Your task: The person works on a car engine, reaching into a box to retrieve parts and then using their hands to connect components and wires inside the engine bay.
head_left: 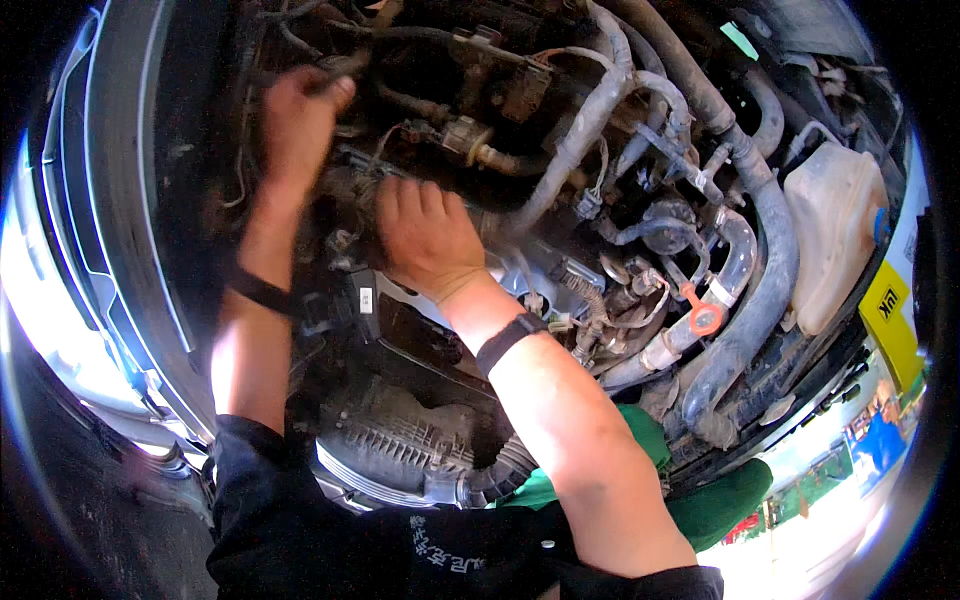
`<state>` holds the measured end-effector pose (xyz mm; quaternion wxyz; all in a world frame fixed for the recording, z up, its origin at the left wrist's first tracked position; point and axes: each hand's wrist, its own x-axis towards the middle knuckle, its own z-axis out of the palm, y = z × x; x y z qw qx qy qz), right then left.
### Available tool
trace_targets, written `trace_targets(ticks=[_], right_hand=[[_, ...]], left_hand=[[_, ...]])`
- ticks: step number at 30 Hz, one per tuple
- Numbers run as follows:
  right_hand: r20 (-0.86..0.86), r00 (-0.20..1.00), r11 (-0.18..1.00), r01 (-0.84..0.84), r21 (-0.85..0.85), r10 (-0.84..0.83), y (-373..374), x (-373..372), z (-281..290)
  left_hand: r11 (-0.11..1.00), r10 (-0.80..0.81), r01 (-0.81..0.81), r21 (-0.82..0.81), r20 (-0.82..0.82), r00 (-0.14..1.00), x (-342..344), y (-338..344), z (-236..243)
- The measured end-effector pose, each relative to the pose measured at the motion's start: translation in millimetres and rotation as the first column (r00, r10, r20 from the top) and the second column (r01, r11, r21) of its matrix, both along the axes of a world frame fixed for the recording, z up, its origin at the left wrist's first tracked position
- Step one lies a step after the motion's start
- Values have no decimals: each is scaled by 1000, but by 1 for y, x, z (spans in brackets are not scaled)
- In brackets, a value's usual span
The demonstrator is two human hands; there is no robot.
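Both my hands reach into a dirty engine bay. My left hand [300, 125] is at the far left with its fingers curled and closed, slightly smeared. A dark, slim shape runs at its fingertips, and I cannot make out what it is. Lower and to the right, my right hand [428, 235] has its back toward me and its fingers bent down among engine parts. Whatever it grips is hidden under the fingers. Just beyond it sits a metal and plastic connector [465, 138] on a hose. A dark part with a white label [367, 300] lies between my forearms.
Thick grey hoses [770, 230] curve down the right side. A whitish plastic tank [832, 235] stands at the far right, with an orange ring-shaped handle [705, 318] left of it. A ribbed black housing [405, 435] lies nearer me. Green cloth [725, 500] covers the near right edge.
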<state>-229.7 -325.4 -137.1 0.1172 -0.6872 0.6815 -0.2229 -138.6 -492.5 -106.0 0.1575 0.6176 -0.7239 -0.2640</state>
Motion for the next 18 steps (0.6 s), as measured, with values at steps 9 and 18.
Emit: trace_targets(ticks=[9,18], right_hand=[[11,1000,1000,4,-19,-4,-4,2,-2],[-35,999,1000,2,13,-1,-4,8,-4]], left_hand=[[926,284,-154,344,-371,884,-20,-2,-1],[864,393,-234,447,-307,867,-11,-15,-12]])
